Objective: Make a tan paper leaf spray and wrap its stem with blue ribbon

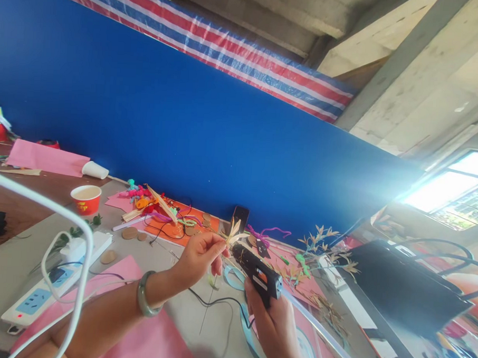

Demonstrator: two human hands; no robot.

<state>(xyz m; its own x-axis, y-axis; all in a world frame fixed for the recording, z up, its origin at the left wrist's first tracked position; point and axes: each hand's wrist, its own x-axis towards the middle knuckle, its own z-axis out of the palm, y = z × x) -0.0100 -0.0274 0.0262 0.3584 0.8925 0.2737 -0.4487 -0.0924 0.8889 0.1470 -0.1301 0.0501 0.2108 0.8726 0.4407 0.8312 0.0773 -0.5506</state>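
Note:
Between the fingertips of my left hand (204,255) is a pale straw-coloured flower (233,232) with pointed petals; a thin dark stem hangs below the fingers. My right hand (272,323) grips a black hot glue gun (258,272) by its handle. A long clear glue stick (315,327) sticks out of its back end. The gun's nozzle points at the base of the flower, close to my left fingertips; whether they touch I cannot tell. Under my hands lie rolls of light blue tape (248,327) and a black cord.
A white power strip (56,284) with plugs and a looping white cable (86,246) is at the left. Behind it stands a red paper cup (86,199). Coloured craft scraps, a phone (240,217) and dried sprigs (319,240) line the back. A black bag (408,286) sits right. A blue partition (186,118) rises behind.

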